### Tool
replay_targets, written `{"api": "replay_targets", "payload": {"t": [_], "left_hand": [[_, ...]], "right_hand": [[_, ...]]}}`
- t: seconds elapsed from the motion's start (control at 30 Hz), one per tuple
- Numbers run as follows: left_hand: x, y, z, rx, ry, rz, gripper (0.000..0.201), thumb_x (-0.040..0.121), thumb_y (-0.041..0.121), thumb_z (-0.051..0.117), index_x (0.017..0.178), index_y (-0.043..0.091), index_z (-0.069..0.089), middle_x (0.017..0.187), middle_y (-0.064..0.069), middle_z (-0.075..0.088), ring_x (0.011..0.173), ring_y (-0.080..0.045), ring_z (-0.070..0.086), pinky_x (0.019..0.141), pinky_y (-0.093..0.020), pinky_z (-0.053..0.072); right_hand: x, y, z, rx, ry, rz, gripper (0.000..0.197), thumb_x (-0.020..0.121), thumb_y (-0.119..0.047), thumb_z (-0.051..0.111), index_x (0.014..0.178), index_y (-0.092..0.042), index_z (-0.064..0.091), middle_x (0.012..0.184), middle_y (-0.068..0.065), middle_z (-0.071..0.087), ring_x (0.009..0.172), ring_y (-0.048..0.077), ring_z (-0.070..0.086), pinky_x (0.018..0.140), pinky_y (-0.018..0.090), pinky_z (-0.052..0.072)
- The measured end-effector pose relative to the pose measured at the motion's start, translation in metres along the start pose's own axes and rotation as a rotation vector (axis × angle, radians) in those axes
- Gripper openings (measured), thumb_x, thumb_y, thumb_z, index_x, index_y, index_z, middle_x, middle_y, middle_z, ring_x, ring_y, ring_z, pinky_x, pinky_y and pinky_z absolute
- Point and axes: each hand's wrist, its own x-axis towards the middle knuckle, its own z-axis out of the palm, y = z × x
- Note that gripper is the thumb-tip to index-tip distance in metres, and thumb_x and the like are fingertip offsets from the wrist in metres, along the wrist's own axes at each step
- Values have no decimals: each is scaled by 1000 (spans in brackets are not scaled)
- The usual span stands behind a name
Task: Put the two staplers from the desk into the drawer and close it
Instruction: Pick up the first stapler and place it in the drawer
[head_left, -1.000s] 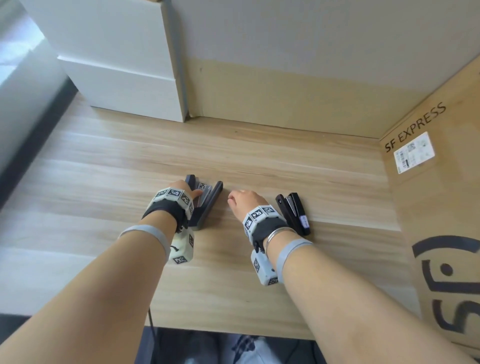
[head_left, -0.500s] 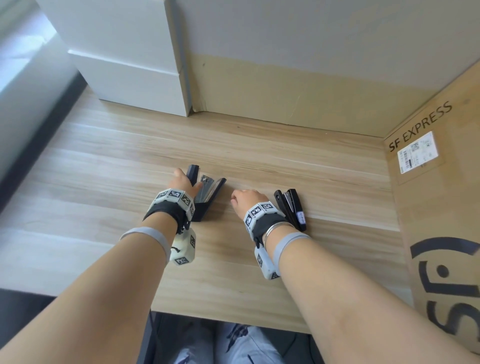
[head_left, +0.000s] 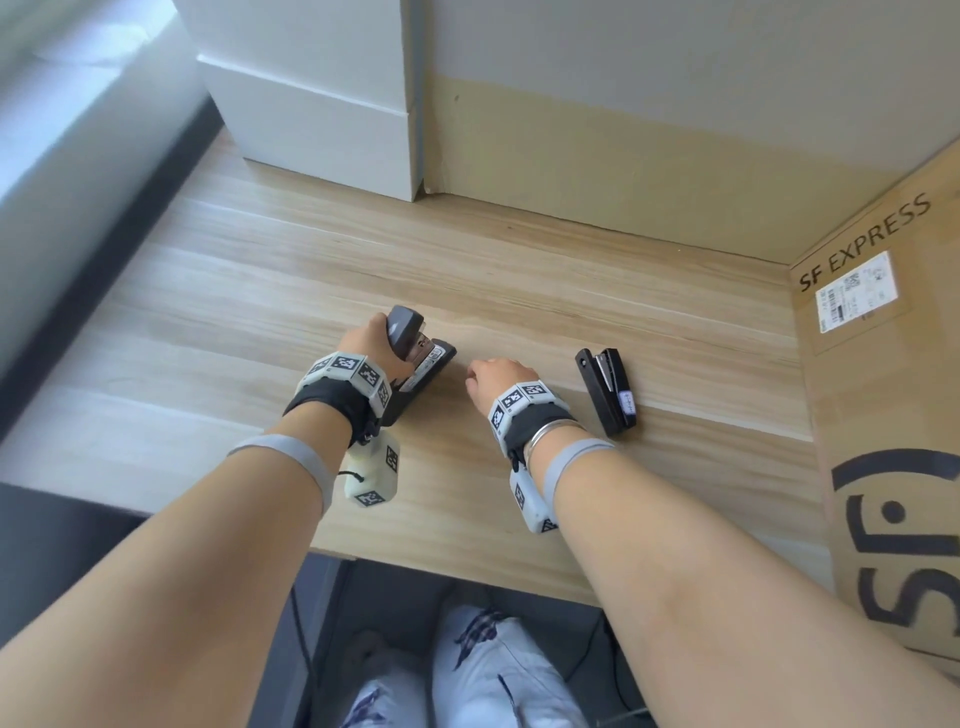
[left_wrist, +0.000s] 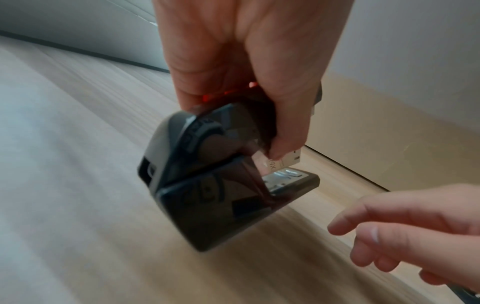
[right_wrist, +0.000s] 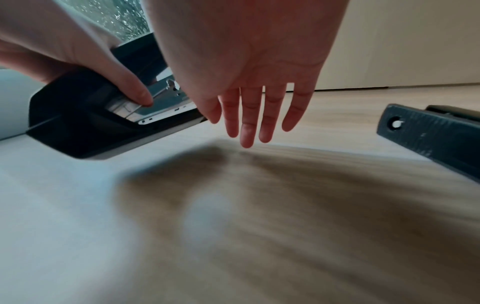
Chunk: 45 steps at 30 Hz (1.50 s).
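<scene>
A large dark grey stapler (head_left: 415, 364) (left_wrist: 213, 185) (right_wrist: 98, 123) hangs just above the wooden desk (head_left: 519, 270), its arm swung up from its base. My left hand (head_left: 371, 345) (left_wrist: 246, 82) grips its upper arm, thumb on the metal magazine. A smaller black stapler (head_left: 608, 389) (right_wrist: 428, 131) lies flat on the desk to the right. My right hand (head_left: 498, 374) (right_wrist: 257, 115) hovers between the two staplers with fingers straight and relaxed, holding nothing. No drawer is in view.
A white cabinet (head_left: 322, 88) stands at the desk's back left. A pale wall panel (head_left: 623, 145) runs along the back. A cardboard box (head_left: 883, 415) marked SF EXPRESS borders the right side. The desk's front edge (head_left: 467, 577) is near my forearms, with my knees below it.
My left hand has lifted the large stapler off the desk, its arm opening wider. The right hand stayed between the staplers. The view has tipped downward toward the desk's front edge.
</scene>
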Motion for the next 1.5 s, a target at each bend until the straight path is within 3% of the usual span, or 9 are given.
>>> {"api": "replay_targets", "payload": {"t": [0.1, 0.13, 0.33, 0.4, 0.6, 0.83, 0.97, 1.17, 1.5], "left_hand": [[-6, -14, -17, -26, 40, -21, 49, 77, 34, 68, 112, 6, 49, 108, -16, 65, 100, -33, 62, 74, -33, 42], [-41, -83, -48, -44, 72, -102, 49, 76, 34, 69, 112, 7, 48, 109, -16, 65, 100, -33, 62, 74, -32, 43], [-72, -121, -73, -42, 132, -120, 36, 75, 21, 69, 101, 7, 48, 106, -18, 64, 102, -35, 61, 75, -32, 41], [-89, -154, -82, -49, 148, -136, 40, 74, 17, 69, 107, 7, 48, 107, -18, 65, 99, -35, 62, 78, -35, 45], [-139, -237, -85, -79, 211, -256, 34, 72, 17, 67, 89, 14, 38, 88, -8, 55, 81, -29, 51, 72, -32, 41], [-184, -320, -55, -195, 215, -367, 30, 71, 18, 66, 90, 11, 44, 81, -6, 58, 77, -30, 56, 67, -31, 43], [-191, -355, -27, -220, 198, -419, 32, 70, 19, 66, 86, 18, 39, 80, -6, 57, 77, -31, 58, 68, -31, 45], [-174, -391, 20, -189, 104, -531, 35, 70, 23, 68, 88, 16, 39, 86, -10, 61, 82, -34, 61, 74, -38, 51], [-128, -420, 76, -158, 16, -633, 41, 74, 20, 67, 108, 11, 45, 91, -12, 61, 77, -30, 52, 69, -32, 44]], "right_hand": [[-2, -11, 4, -23, 21, 15, 33, 97, -20, 35, 120, -15, 58, 121, 10, 65, 114, 31, 57, 92, 38, 46], [-19, -81, 22, -25, -2, -75, 32, 96, -18, 35, 119, -14, 58, 121, 9, 65, 114, 31, 56, 92, 37, 45], [-17, -104, 33, -58, 62, -40, 36, 96, -17, 38, 128, -18, 54, 132, 6, 56, 125, 28, 48, 102, 39, 39], [-22, -129, 39, -68, 83, -62, 38, 96, -17, 38, 131, -18, 52, 135, 7, 53, 128, 28, 45, 104, 40, 37], [-27, -184, 59, -69, 114, -77, 38, 97, -20, 41, 133, -16, 49, 137, 7, 49, 129, 28, 43, 103, 39, 36], [-27, -234, 94, -18, 197, -128, 39, 94, -16, 43, 132, -18, 51, 141, 6, 45, 132, 28, 40, 106, 40, 33], [-23, -238, 112, 37, 251, -114, 48, 95, -19, 42, 143, -26, 37, 157, 0, 27, 146, 23, 22, 117, 44, 20], [-17, -233, 126, -15, 253, -110, 56, 99, -33, 32, 151, -38, 12, 163, -9, 5, 151, 19, 3, 120, 49, 4], [-9, -230, 137, -72, 356, -113, 56, 98, -39, 30, 150, -42, 10, 162, -11, 8, 151, 20, 7, 120, 50, 5]]}}
